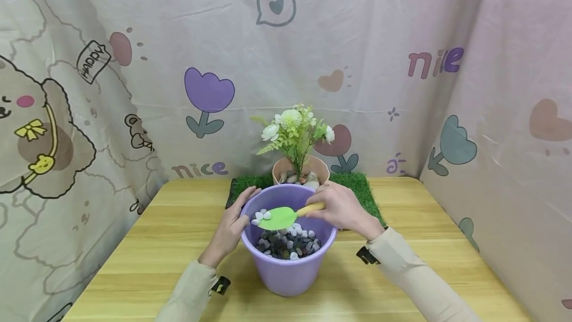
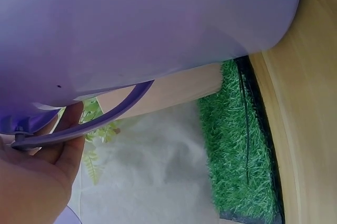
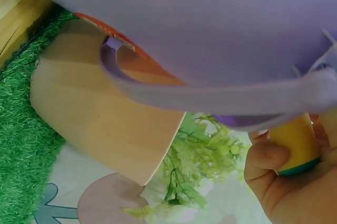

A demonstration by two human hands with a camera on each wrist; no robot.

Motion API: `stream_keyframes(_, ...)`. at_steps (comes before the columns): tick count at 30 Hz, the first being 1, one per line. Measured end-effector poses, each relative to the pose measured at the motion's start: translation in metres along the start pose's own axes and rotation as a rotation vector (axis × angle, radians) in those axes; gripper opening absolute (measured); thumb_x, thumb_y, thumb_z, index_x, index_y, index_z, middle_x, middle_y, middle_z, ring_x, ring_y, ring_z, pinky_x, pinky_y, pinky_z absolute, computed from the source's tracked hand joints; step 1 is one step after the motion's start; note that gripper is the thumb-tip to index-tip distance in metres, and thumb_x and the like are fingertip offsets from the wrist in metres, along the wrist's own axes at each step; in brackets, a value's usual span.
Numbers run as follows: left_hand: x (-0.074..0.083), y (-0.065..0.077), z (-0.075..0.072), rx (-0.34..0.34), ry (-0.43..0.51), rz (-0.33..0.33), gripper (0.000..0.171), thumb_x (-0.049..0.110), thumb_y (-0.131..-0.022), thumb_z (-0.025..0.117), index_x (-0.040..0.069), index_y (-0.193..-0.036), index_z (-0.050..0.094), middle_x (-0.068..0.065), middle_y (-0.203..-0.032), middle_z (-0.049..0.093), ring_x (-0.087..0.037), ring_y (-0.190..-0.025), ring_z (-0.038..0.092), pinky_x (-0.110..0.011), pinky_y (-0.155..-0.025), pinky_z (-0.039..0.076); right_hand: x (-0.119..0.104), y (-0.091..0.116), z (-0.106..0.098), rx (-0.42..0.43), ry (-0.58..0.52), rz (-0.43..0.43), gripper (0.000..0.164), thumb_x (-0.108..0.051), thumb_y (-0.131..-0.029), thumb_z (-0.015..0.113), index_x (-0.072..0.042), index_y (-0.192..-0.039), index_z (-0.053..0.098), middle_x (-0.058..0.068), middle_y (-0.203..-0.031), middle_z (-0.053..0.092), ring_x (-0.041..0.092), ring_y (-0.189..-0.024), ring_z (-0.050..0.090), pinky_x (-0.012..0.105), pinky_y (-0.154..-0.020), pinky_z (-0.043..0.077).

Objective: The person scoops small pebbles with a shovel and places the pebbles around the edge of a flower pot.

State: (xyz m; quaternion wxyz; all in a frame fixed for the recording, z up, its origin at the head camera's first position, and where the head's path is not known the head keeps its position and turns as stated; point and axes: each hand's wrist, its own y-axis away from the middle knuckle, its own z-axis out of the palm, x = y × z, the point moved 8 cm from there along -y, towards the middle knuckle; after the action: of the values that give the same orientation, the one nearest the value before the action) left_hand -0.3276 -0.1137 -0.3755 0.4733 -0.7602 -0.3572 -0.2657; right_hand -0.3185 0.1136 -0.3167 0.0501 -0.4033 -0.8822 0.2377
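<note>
A purple bucket [image 1: 288, 277] stands on the wooden table, with dark and white pebbles [image 1: 288, 245] inside. My left hand [image 1: 229, 227] grips its left rim, and in the left wrist view the fingers lie by the bucket's handle [image 2: 100, 121]. In my right hand [image 1: 341, 206] is the yellow grip of a small trowel [image 1: 279, 218], held level over the bucket's opening. Several white pebbles [image 1: 261, 215] lie at the tip of its green blade, near the left rim. The right wrist view shows the fingers curled round the yellow grip [image 3: 297, 142].
Behind the bucket a peach flowerpot [image 1: 280, 167] holds stones and white artificial flowers [image 1: 292, 130]. It stands on a green turf mat [image 1: 362, 193]. Wooden tabletop [image 1: 178, 242] extends to both sides, and a printed cloth [image 1: 380, 24] hangs around the back and sides.
</note>
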Motion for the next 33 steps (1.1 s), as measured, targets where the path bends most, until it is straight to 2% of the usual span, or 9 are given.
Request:
stream_keyframes(5,0.0,0.0,0.0,-0.002,-0.014,-0.001,0.078,-0.003,-0.079,0.04,0.022,-0.153,0.033,-0.003,-0.15,0.047,-0.022,-0.136,0.046,-0.016,-0.103,0.036,0.006,0.004,-0.004,0.024,-0.029,0.031,0.023,-0.035,-0.074,0.082,-0.024,-0.094,0.08,-0.005,-0.1,0.074,0.013,-0.092,0.061,0.03,-0.079,0.049)
stream_keyframes(8,0.0,0.0,0.0,-0.003,-0.016,-0.006,0.078,-0.002,-0.079,0.04,0.022,-0.153,0.033,-0.002,-0.151,0.047,-0.022,-0.137,0.045,-0.016,-0.104,0.035,0.009,0.007,-0.006,0.037,-0.054,0.043,0.023,-0.034,-0.074,0.082,-0.025,-0.095,0.08,-0.004,-0.103,0.075,0.012,-0.092,0.061,0.029,-0.078,0.048)
stream_keyframes(15,0.0,0.0,0.0,-0.001,-0.016,-0.012,0.078,-0.001,-0.078,0.041,0.023,-0.152,0.034,-0.003,-0.151,0.047,-0.022,-0.137,0.045,-0.017,-0.106,0.034,0.015,0.013,-0.011,0.096,-0.119,0.056,0.021,-0.033,-0.074,0.083,-0.027,-0.094,0.08,-0.011,-0.095,0.074,0.003,-0.078,0.049,0.022,-0.067,0.042)
stream_keyframes(24,0.0,0.002,0.001,-0.004,-0.013,-0.014,0.078,0.0,-0.077,0.04,0.022,-0.152,0.033,-0.003,-0.152,0.045,-0.024,-0.138,0.044,-0.022,-0.107,0.036,0.022,0.02,-0.015,0.119,-0.139,0.078,0.027,-0.035,-0.075,0.082,-0.022,-0.099,0.08,-0.013,-0.088,0.073,0.003,-0.077,0.048,0.024,-0.068,0.04)
stream_keyframes(33,0.001,0.002,0.001,0.001,-0.026,-0.03,0.079,0.002,-0.077,0.041,0.023,-0.152,0.034,-0.001,-0.151,0.046,-0.023,-0.137,0.044,-0.025,-0.107,0.036,0.035,0.028,-0.022,0.206,-0.19,0.075,0.027,-0.03,-0.073,0.083,-0.021,-0.098,0.079,-0.011,-0.089,0.073,0.004,-0.081,0.052,0.028,-0.073,0.04)
